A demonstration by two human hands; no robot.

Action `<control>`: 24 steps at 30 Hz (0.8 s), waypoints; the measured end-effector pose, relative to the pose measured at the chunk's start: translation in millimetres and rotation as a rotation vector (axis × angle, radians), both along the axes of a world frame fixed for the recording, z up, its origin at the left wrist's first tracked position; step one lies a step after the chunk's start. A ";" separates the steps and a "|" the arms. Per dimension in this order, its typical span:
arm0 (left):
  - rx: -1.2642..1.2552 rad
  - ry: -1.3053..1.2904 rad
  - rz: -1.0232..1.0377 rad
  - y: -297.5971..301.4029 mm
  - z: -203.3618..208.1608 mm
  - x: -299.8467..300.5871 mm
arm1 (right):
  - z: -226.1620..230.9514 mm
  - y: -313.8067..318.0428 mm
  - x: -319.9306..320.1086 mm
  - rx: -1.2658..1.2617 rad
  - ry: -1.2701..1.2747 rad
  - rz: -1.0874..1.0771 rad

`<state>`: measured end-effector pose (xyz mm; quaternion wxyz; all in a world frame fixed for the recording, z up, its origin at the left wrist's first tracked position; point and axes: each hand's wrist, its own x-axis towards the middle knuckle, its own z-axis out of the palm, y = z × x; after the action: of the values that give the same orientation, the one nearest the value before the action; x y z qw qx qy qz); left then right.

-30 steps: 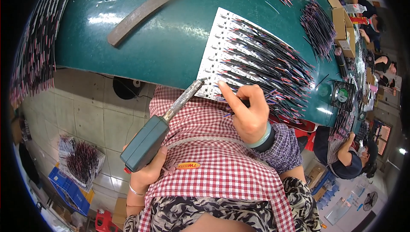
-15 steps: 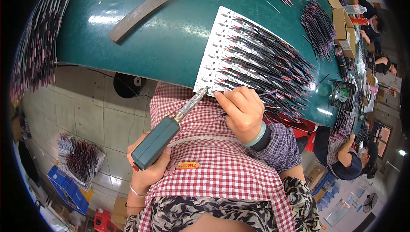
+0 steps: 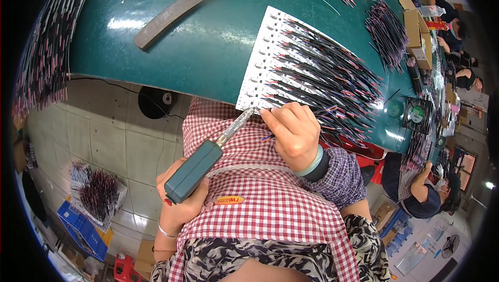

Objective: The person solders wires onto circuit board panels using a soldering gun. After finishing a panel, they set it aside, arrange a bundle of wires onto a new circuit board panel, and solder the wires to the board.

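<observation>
My left hand (image 3: pixel 189 199) is wrapped round the green body of a soldering iron (image 3: pixel 193 172) shaped like a gun. Its metal barrel slants up to the right, and the tip meets the near left corner of a white circuit board panel (image 3: pixel 253 77). Just right of that tip, my right hand (image 3: pixel 295 135) pinches a thin wire at the panel's near edge; the fingers hide most of it. Rows of black wires with red ends (image 3: pixel 327 69) lie across the panel, fanning out to the right. Small dark parts line its left strip.
A curved grey bar (image 3: pixel 184 11) lies on the green table (image 3: pixel 202 58). Wire bundles (image 3: pixel 387 32) sit at the right, near a cardboard box (image 3: pixel 417 35) and a small black fan (image 3: pixel 417 115). More wires (image 3: pixel 47 48) hang at the left edge. Co-workers sit at the far right.
The soldering iron's body has shifted slightly right in my left hand, while its tip stays by the panel's corner. My right hand has barely moved.
</observation>
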<state>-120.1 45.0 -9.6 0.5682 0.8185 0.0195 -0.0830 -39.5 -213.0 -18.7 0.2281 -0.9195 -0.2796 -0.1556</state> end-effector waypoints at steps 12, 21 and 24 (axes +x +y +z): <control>-0.006 0.016 0.024 1.6 7.0 -1.2 | -1.6 -3.0 0.1 0.053 0.055 -0.024; 0.018 -0.043 -0.037 0.1 1.7 2.8 | -0.8 -1.5 -0.1 0.023 0.034 -0.022; 0.039 -0.044 -0.048 -2.6 5.5 4.9 | -0.9 -0.5 -0.6 0.007 0.026 -0.023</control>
<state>-115.2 42.4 -4.2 0.5504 0.8311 -0.0112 -0.0782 -40.2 -213.4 -19.6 0.2331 -0.9239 -0.2653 -0.1475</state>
